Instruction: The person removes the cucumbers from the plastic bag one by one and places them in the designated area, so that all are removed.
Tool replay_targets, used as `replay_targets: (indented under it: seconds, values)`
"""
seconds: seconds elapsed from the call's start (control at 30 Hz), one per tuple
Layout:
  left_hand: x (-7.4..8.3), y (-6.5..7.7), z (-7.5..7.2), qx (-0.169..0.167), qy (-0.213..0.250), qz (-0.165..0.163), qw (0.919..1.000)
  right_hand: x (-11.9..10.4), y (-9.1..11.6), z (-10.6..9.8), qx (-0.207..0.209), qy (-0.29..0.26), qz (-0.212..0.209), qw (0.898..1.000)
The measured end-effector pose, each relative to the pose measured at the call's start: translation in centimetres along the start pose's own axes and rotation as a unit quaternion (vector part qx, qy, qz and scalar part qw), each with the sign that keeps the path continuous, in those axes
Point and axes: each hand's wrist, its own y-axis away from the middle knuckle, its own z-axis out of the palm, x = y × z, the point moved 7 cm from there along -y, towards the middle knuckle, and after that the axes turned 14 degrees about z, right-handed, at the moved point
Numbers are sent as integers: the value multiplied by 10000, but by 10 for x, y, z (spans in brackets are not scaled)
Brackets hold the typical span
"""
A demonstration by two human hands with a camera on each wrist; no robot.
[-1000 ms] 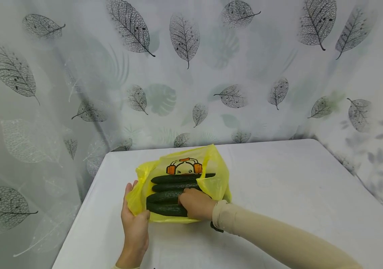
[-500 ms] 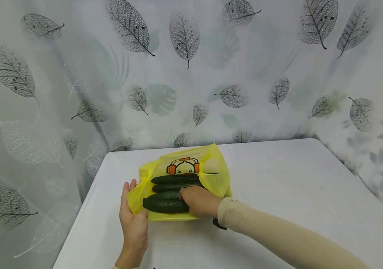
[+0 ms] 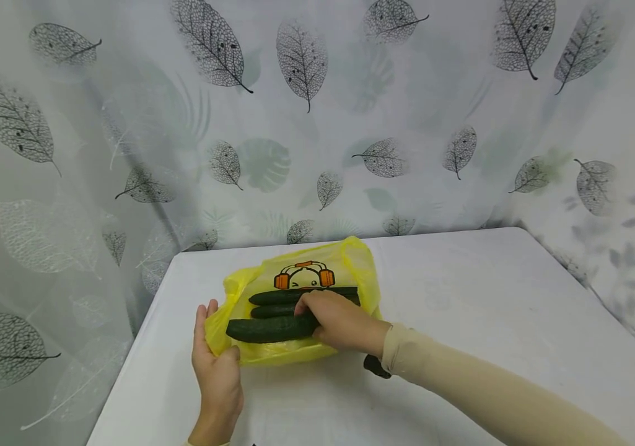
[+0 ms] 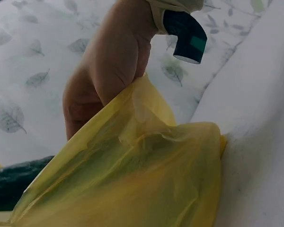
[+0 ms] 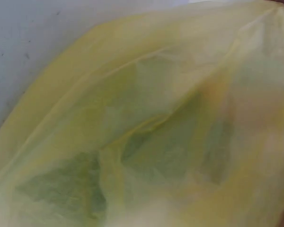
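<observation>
A yellow plastic bag [image 3: 295, 358] with a cartoon print lies on the table, its mouth facing me. My left hand [image 3: 218, 378] grips the bag's left edge, thumb in front and fingers behind. My right hand [image 3: 342, 319] reaches over the front of the bag and holds a dark green cucumber [image 3: 269, 329] by its right part, its left end pointing out to the left. Behind it lie more cucumbers [image 3: 278, 298] in the bag. In the left wrist view, the right hand [image 4: 109, 71] shows above the bag, its fingertips hidden. Translucent yellow plastic fills the right wrist view.
The white table [image 3: 462, 297] extends to the right of the bag and in front of it. A leaf-patterned curtain [image 3: 317, 136] hangs behind the table and along its sides. A dark wrist camera [image 3: 376, 367] sits under the right wrist.
The right hand has moved up and slightly to the right, lifting the front cucumber, which now covers the one behind it. The left hand has shifted slightly left, still holding the bag's edge.
</observation>
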Motion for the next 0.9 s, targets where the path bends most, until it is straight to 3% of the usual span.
replay_targets:
  seconds: [0.23,0.4,0.6,0.9]
  values:
    - [-1,0,-1,157,451,-304,9984,-4,10,-18,73,-706,-202,9973]
    - [-1,0,0,126,459,-453,9978,-7,15,-36,-117,-1691,-384,9848]
    - [-1,1,3,44,397,-487,9980,-8,16,-63,-215,-2861,-646,9558]
    - [-2,1,6,77,439,-405,9982,-4,16,-92,-209,-4425,-683,8939]
